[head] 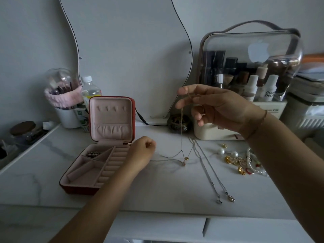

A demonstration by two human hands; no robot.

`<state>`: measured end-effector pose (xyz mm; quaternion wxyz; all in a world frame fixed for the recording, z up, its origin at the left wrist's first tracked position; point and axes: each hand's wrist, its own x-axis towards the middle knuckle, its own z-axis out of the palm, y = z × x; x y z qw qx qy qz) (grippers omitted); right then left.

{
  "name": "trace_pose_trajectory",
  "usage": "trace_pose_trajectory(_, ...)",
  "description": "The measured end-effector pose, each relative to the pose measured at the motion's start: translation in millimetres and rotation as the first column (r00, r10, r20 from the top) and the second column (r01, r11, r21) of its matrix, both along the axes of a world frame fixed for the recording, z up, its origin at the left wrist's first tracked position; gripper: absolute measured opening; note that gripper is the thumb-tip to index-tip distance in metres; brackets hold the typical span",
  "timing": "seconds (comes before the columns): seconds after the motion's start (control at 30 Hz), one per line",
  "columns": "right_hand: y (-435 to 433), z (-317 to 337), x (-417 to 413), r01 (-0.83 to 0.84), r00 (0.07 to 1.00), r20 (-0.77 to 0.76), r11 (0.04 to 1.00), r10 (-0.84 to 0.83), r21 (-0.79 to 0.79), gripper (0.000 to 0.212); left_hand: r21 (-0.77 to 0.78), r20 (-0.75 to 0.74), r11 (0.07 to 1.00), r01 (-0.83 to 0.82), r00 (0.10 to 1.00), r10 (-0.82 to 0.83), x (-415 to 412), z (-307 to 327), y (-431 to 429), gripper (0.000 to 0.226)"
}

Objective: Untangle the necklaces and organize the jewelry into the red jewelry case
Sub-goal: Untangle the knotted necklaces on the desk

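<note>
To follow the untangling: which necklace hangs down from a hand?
The thin gold chain under the right hand; two long silver chains lie flat on the table, a third chain runs sideways to the left hand.

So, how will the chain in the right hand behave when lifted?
Probably floppy: the gold chain hangs limp from the right hand. Likely light: a pinch holds it. It may snag where it meets the silver chain the left hand holds.

**Tangled chains between two hands**

The raised right hand [219,107] pinches a gold chain [181,137] that hangs to the table [157,190]. The left hand [142,151], beside the open case [78,189], pinches a silver chain [168,156]. Two necklaces [208,172] and a jewelry pile [242,162] lie to the right.
</note>
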<state>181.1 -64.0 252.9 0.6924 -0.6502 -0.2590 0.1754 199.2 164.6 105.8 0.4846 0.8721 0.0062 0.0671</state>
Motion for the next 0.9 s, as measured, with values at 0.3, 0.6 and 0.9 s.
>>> trace_pose_trajectory(0.3, 6.6, -1.2, -1.9, -0.042, 0.999, 0.012, 0.999, 0.042, -0.032, 0.037, -0.024, -0.049, 0.929, 0.369, 0.928, -0.370, -20.5, 0.7, -23.1, 0.037)
trace_pose_trajectory(0.6, 0.4, 0.1, 0.1, -0.062, 0.998, -0.019, 0.998, 0.062, 0.008, 0.038, -0.083, 0.003, 0.911, 0.403, 0.915, -0.404, -22.3, 2.1, -40.9, 0.011)
trace_pose_trajectory(0.9, -12.2, -10.6, 2.5, -0.008, 0.998, -0.056, 0.999, 0.010, 0.039, 0.039, -0.345, 0.030, 0.866, 0.363, 0.926, -0.376, -25.4, 13.8, -38.0, 0.013)
